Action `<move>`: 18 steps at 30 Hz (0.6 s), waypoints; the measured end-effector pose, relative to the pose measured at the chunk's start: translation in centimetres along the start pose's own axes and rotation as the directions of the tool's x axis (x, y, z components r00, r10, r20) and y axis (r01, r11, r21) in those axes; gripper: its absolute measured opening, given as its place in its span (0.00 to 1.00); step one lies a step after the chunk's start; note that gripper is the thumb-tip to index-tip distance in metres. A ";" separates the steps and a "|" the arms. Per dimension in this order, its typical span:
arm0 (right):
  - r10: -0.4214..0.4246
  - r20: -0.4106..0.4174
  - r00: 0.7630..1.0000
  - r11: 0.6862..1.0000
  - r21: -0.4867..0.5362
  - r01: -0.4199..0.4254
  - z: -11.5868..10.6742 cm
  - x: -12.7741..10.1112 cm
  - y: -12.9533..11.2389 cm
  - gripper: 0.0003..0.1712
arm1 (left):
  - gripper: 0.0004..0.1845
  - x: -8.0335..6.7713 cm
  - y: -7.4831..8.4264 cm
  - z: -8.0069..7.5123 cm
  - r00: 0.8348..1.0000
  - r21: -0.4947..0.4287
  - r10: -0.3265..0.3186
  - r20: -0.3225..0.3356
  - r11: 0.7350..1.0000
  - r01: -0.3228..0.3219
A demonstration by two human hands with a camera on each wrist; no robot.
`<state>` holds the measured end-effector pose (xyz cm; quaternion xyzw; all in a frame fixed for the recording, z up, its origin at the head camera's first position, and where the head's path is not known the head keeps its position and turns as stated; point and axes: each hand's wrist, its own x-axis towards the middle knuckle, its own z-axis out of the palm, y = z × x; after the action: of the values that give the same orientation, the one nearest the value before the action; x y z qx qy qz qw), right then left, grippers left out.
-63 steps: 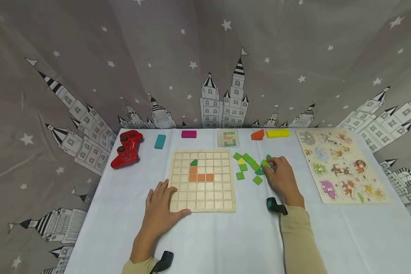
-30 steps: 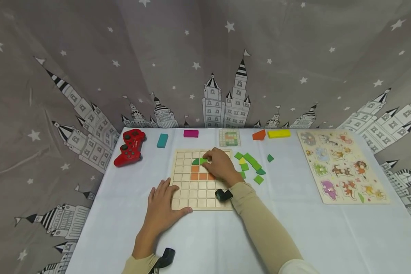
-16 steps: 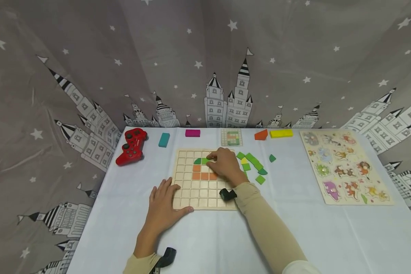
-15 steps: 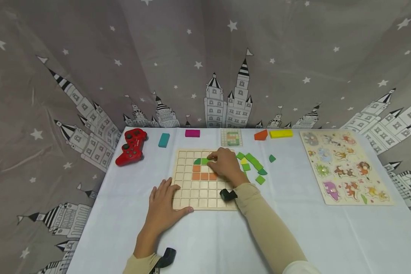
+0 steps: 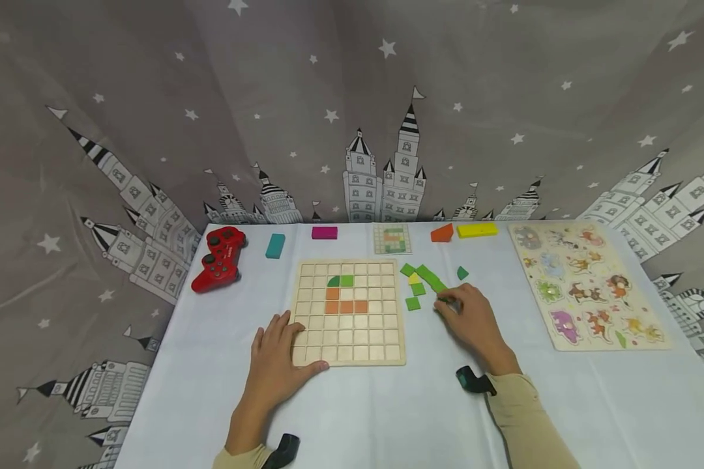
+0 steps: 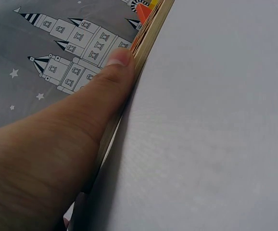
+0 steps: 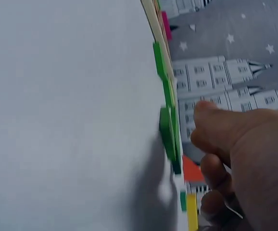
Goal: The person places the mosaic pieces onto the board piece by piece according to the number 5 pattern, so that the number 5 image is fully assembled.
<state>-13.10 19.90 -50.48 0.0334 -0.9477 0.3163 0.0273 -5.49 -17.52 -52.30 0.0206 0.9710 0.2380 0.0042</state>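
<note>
Since these little green tiles (image 5: 425, 279) right of the wooden grid board (image 5: 347, 312) are thin, light and stiff, my right hand (image 5: 472, 320) is curled over one, fingertips at its edges, though I can't tell if it's pinched yet, while my left hand (image 5: 278, 358) lies spread on the board's near-left corner.

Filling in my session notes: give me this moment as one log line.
left hand: rests on grid board | right hand: at loose green pieces | board: two green, four orange tiles

Along the far edge of your table you have a red game controller (image 5: 218, 258), a teal block (image 5: 274, 245), a pink block (image 5: 324, 232), a small pattern card (image 5: 392, 238), an orange block (image 5: 442, 232) and a yellow block (image 5: 476, 229), with an animal puzzle board (image 5: 586, 284) lying at the right.
</note>
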 end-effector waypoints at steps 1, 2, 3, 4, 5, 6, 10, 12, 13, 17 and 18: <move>0.004 -0.002 1.000 1.000 -0.013 -0.004 -0.2 -0.4 0.4 0.14 | 0.50 -0.1 -0.1 -0.1 1.000 -0.002 -0.006 0.004 1.000 0.006; 0.006 -0.001 1.000 1.000 -0.017 -0.006 -0.3 -0.7 0.8 0.15 | 0.50 -0.1 -0.2 -0.1 1.000 0.001 -0.010 0.006 1.000 0.010; 0.003 0.005 1.000 1.000 -0.020 -0.003 -0.4 -1.0 1.1 0.16 | 0.50 0.0 -0.2 -0.1 1.000 0.000 -0.011 0.006 1.000 0.011; -0.001 0.012 1.000 1.000 -0.020 0.001 -0.4 -1.2 1.3 0.16 | 0.49 0.0 -0.3 -0.2 1.000 0.001 -0.012 0.004 1.000 0.012; -0.009 0.016 1.000 1.000 -0.024 0.009 -0.3 -1.3 1.6 0.17 | 0.49 0.0 -0.3 -0.2 1.000 -0.001 -0.014 0.004 1.000 0.014; -0.013 0.020 1.000 1.000 -0.027 0.013 -0.3 -1.4 1.8 0.18 | 0.49 0.1 -0.3 -0.3 1.000 -0.003 -0.012 0.001 1.000 0.012; -0.012 0.023 1.000 0.999 -0.045 0.013 0.1 -1.8 2.3 0.19 | 0.49 0.1 -0.2 -0.2 1.000 -0.003 -0.008 0.004 1.000 0.008; -0.004 0.019 1.000 0.999 -0.049 0.005 0.1 -2.0 2.3 0.17 | 0.50 0.1 -0.1 -0.2 1.000 -0.002 -0.009 0.008 1.000 0.009; -0.004 0.018 1.000 0.999 -0.052 0.005 0.1 -2.1 2.4 0.17 | 0.50 0.0 -0.1 -0.1 1.000 0.000 -0.010 0.011 1.000 0.010; -0.002 0.025 1.000 0.999 -0.054 0.003 0.0 -2.5 2.3 0.16 | 0.50 -0.2 0.2 -0.1 1.000 -0.006 -0.013 0.010 1.000 0.013; 0.002 0.028 1.000 0.998 -0.058 0.000 -0.1 -2.5 2.3 0.17 | 0.50 -0.2 0.2 -0.1 1.000 -0.007 -0.014 0.010 1.000 0.014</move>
<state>-10.76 21.93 -51.97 0.0365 -0.9567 0.2883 0.0149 -5.31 -17.37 -52.12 0.0151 0.9703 0.2413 0.0110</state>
